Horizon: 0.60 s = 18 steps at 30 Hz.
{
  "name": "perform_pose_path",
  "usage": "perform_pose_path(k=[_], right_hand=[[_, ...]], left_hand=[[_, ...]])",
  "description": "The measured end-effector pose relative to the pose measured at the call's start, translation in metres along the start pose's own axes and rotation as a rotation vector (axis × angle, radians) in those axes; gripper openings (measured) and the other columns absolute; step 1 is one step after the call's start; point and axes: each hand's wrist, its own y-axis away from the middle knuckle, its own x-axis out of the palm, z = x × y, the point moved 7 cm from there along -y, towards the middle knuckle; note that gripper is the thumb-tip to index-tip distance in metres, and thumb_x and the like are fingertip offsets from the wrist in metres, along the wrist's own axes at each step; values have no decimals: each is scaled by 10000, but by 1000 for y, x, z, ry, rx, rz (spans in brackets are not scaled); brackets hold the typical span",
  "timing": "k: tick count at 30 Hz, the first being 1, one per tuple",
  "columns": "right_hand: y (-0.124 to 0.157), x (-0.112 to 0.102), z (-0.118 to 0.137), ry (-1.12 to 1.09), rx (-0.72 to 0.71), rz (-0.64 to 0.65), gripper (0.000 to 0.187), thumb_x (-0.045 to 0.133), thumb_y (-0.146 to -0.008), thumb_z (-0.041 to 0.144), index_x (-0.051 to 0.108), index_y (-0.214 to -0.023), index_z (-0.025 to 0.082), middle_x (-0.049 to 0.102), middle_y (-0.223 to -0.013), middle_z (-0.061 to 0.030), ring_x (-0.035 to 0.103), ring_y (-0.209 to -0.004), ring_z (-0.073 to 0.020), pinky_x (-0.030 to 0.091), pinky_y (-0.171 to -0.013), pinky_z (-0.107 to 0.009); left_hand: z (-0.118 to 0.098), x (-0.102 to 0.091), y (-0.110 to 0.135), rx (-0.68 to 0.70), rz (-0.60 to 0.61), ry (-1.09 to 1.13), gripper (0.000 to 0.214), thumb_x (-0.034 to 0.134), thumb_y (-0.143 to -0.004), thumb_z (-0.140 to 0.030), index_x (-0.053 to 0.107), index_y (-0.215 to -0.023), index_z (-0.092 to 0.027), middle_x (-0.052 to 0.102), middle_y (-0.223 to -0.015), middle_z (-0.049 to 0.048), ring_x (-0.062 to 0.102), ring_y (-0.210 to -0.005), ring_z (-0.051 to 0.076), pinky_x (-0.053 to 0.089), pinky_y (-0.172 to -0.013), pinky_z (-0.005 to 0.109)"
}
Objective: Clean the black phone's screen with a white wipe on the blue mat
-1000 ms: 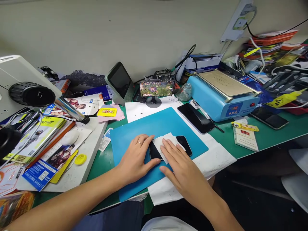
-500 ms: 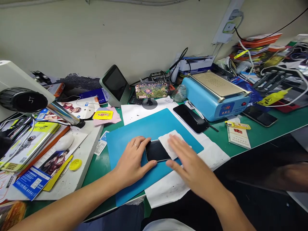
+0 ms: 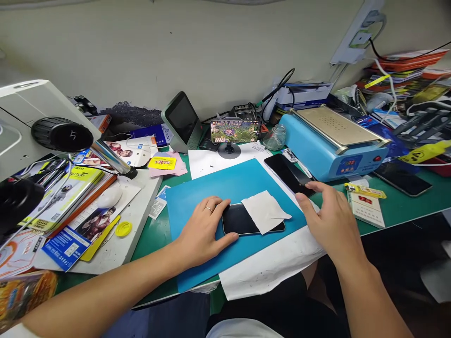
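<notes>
A black-screened smartphone (image 3: 235, 220) lies flat on the blue mat (image 3: 218, 188). My left hand (image 3: 203, 230) steadies its left end, fingers at the far edge and thumb at the near edge. Over the phone's right part rests a white tissue (image 3: 264, 211), with no hand on it. My right hand (image 3: 333, 220) is right of the mat, thumb and forefinger apart, by the near end of a second dark phone (image 3: 287, 171). A slim white-and-black tool (image 3: 304, 168) lies beside that phone; whether my fingertips touch either one is hard to tell.
A blue heating machine (image 3: 331, 145) with a metal top stands back right, near a glass jar (image 3: 275, 137). A phone on a stand (image 3: 235, 131) shows a game. A cigarette pack (image 3: 366, 209) lies right. Boxes and a microscope-like arm (image 3: 63, 134) crowd the left.
My right hand has let go of the tissue and moved right, off the mat, toward the second phone. The tissue stays on the smartphone. My left hand keeps its place there. The view has shifted.
</notes>
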Motion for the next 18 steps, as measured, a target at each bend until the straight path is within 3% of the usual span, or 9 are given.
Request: perform_pose_path(k=[9,13,15,18], right_hand=[[4,5,-2,20,-67,-20,552,403,-987,610,632,-1225,168,694,-1228,-173,614,-1170,-381,478,-958,-563],[29,1,34,-60,-248,-106,437,461,-1014,509,649,-1217,170,706,-1207,-148,633,-1169,-316,506,-989,-492],[47,9,60,-111,-410,-44,375,502,-1018,437,634,-1264,187,696,-1267,-132,635,-1198,-285,517,-1012,-455],[70,26,84,-72,-561,102,463,513,-1019,436,564,-1400,177,630,-1415,-136,582,-1313,-294,515,-1060,-468]], left_hand=[[0,0,0,-7,2,-4,639,639,-955,-482,383,-1484,-232,515,-1397,121,477,-1319,347,455,-1084,539],[0,0,1,3,-3,-18,638,635,-956,-480,382,-1484,-228,521,-1386,126,484,-1311,346,456,-1080,539],[-1,1,0,15,-15,-18,638,632,-959,-477,378,-1484,-218,519,-1385,132,486,-1306,345,453,-1083,541],[-1,1,0,29,-41,-2,640,632,-962,-475,371,-1491,-227,518,-1384,130,486,-1310,344,453,-1085,540]])
